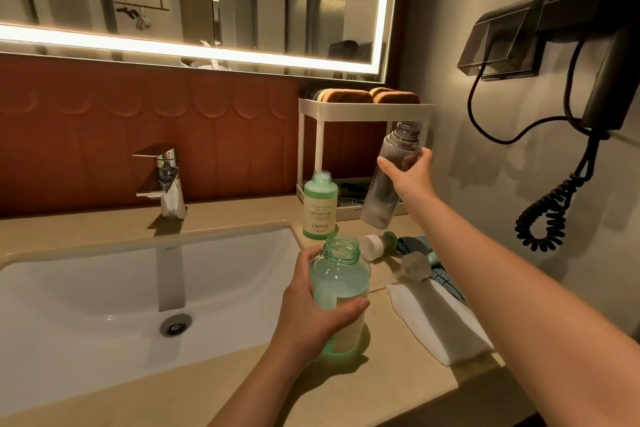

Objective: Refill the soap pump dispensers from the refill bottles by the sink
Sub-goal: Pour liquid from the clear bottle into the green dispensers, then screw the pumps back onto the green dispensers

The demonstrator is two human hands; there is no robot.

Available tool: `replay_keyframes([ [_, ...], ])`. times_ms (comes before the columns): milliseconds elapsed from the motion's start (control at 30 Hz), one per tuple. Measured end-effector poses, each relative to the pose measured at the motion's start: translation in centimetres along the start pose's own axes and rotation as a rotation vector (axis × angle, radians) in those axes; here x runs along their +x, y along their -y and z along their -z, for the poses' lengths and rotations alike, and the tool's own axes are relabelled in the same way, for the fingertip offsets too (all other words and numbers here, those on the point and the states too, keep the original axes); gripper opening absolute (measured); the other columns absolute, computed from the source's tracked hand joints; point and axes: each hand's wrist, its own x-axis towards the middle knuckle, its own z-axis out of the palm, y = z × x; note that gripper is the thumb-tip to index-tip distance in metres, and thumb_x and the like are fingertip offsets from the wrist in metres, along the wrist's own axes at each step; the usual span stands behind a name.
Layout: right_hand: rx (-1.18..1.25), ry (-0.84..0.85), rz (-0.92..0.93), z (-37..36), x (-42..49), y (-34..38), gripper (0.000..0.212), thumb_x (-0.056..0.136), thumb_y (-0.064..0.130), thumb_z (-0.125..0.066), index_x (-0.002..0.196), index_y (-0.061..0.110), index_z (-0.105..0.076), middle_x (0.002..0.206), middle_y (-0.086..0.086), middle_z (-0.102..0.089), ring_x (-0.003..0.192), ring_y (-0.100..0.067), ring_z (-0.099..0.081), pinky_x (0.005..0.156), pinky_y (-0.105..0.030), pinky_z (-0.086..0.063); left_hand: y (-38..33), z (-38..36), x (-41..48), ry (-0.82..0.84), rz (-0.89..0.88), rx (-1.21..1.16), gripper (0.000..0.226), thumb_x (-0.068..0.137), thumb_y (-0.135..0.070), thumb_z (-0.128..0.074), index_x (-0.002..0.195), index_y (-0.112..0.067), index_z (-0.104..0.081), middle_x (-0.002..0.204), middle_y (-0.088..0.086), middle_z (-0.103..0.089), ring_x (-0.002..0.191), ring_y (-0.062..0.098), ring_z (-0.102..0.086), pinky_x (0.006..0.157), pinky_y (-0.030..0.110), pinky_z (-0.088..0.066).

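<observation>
My left hand (313,310) grips a clear green dispenser bottle (341,284) that stands uncapped on the counter beside the sink. It holds pale liquid in its lower part. My right hand (410,172) holds a grey translucent bottle (384,184) in the air, uncapped and slightly tilted, in front of the white rack. A green refill bottle (320,206) labelled YAPING stands open behind the dispenser. A white cap (374,246) and pump parts (414,263) lie on the counter to the right.
The white sink basin (138,288) and chrome tap (168,180) lie to the left. A white two-tier rack (363,111) with sponges stands at the back. A folded white cloth (436,319) lies by the counter's right edge. A wall hair dryer (595,45) with coiled cord hangs right.
</observation>
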Motion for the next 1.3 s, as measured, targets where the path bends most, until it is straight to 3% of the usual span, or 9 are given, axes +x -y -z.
replay_keyframes([
  [167,-0.089,0.051,-0.041,-1.0,2.2,-1.8,0.073,0.082,0.026,-0.07,0.138,0.015,-0.024,0.141,-0.007,-0.04,0.129,-0.024,-0.041,0.104,-0.039,-0.038,0.0,0.1,0.3,0.02,0.006,-0.032,0.074,0.05,-0.043,-0.08,0.112,-0.045,-0.04,0.112,-0.023,-0.054,0.101,-0.004,-0.054,0.082,0.015,-0.05],
  [300,-0.163,0.089,-0.083,-1.9,2.9,-3.1,0.074,0.082,0.029,-0.07,0.138,0.013,-0.025,0.139,-0.009,-0.043,0.127,-0.026,-0.043,0.102,-0.039,-0.039,0.1,0.0,0.2,0.027,0.015,-0.036,0.08,0.045,-0.051,-0.076,0.116,-0.043,-0.039,0.117,-0.02,-0.053,0.106,0.003,-0.054,0.086,0.019,-0.05],
  [600,-0.234,0.163,-0.135,-2.9,3.2,-5.0,0.077,0.084,0.031,-0.068,0.142,0.012,-0.022,0.14,-0.008,-0.043,0.127,-0.024,-0.042,0.099,-0.033,-0.037,0.3,0.0,0.3,0.024,0.009,-0.059,0.082,0.044,-0.052,-0.077,0.117,-0.042,-0.04,0.114,-0.023,-0.054,0.103,-0.006,-0.053,0.079,0.007,-0.046],
  [733,-0.257,0.24,-0.197,-2.3,2.8,-4.8,0.1,0.077,0.036,-0.073,0.149,0.018,-0.005,0.152,-0.008,-0.027,0.137,-0.027,-0.03,0.11,-0.043,-0.031,0.2,0.1,0.2,0.026,0.017,-0.049,0.077,0.049,-0.044,-0.079,0.115,-0.044,-0.039,0.115,-0.024,-0.052,0.105,-0.001,-0.053,0.077,0.006,-0.046],
  [800,-0.265,0.235,-0.195,-1.6,2.1,-4.4,0.098,0.081,0.036,-0.069,0.149,0.018,-0.001,0.155,-0.008,-0.02,0.14,-0.028,-0.025,0.111,-0.044,-0.029,0.2,0.1,0.1,0.029,0.016,-0.041,0.076,0.05,-0.044,-0.078,0.114,-0.044,-0.038,0.118,-0.021,-0.051,0.108,0.003,-0.052,0.079,0.008,-0.047],
  [900,-0.346,0.171,-0.083,0.2,0.2,-3.7,0.072,0.088,0.033,-0.061,0.146,0.014,-0.022,0.148,-0.01,-0.032,0.132,-0.025,-0.036,0.1,-0.036,-0.037,0.1,0.1,0.1,0.026,0.004,-0.046,0.074,0.051,-0.039,-0.078,0.114,-0.042,-0.039,0.119,-0.017,-0.052,0.109,0.008,-0.053,0.081,0.011,-0.047],
  [1033,-0.638,0.222,0.077,3.4,-3.6,-2.9,0.033,0.091,0.027,-0.057,0.119,0.011,-0.057,0.113,-0.007,-0.058,0.097,-0.017,-0.051,0.076,-0.028,-0.04,0.0,0.2,0.1,0.016,-0.006,-0.049,0.071,0.052,-0.037,-0.079,0.112,-0.042,-0.04,0.115,-0.02,-0.053,0.106,0.002,-0.053,0.08,0.008,-0.045],
  [1133,-0.83,0.312,0.047,5.4,-6.1,-3.2,0.032,0.091,0.034,-0.057,0.114,0.012,-0.061,0.103,-0.006,-0.06,0.091,-0.018,-0.054,0.075,-0.031,-0.046,0.0,0.3,0.2,0.012,-0.005,-0.044,0.07,0.057,-0.033,-0.084,0.11,-0.043,-0.04,0.115,-0.021,-0.052,0.106,0.001,-0.052,0.078,0.004,-0.044],
  [1300,-0.906,0.291,-0.048,6.8,-7.7,-5.2,0.048,0.088,0.047,-0.055,0.123,0.015,-0.056,0.118,-0.01,-0.06,0.1,-0.026,-0.057,0.086,-0.044,-0.05,-0.2,0.2,0.1,0.009,-0.01,-0.025,0.072,0.064,-0.021,-0.083,0.117,-0.037,-0.037,0.114,-0.018,-0.051,0.105,0.004,-0.052,0.078,0.006,-0.044],
])
